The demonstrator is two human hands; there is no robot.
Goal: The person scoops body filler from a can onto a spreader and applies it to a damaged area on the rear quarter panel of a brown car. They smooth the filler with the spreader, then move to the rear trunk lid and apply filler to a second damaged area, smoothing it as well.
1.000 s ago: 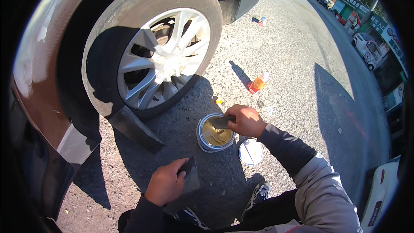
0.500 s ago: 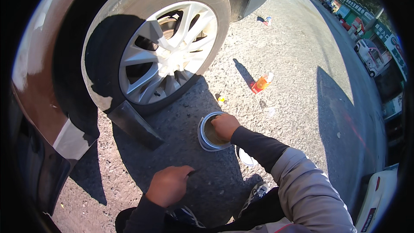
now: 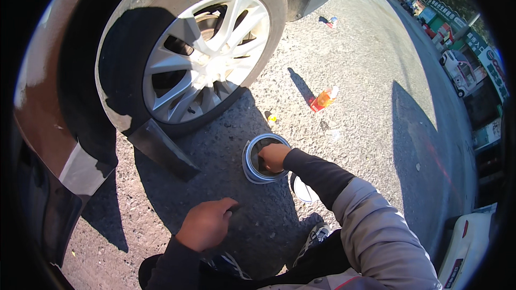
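Observation:
My right hand (image 3: 274, 157) reaches down into a round metal can (image 3: 255, 176) on the ground. Its fingers are curled, and whatever they hold is hidden inside the can. A dull brownish-grey content shows within the rim. Nearer to me on the left, my left hand (image 3: 205, 224) is closed, with a thin dark flat piece (image 3: 234, 208) showing at its fingertips; its kind is hard to make out. A round white lid-like thing (image 3: 304, 189) lies beside the can, partly behind my right forearm.
A car wheel (image 3: 215, 64) with silver spokes stands ahead. Left of it is a brown body panel (image 3: 48, 123) with a grey patch. A dark flap (image 3: 164, 150) hangs by the tyre. An orange bottle (image 3: 323, 99), a small yellow item (image 3: 272, 118) and a white car (image 3: 467, 247) are farther right.
My right hand has shifted slightly within the can. My left hand has risen a little and turned, so less of the thin dark piece shows. The whole view has moved slightly.

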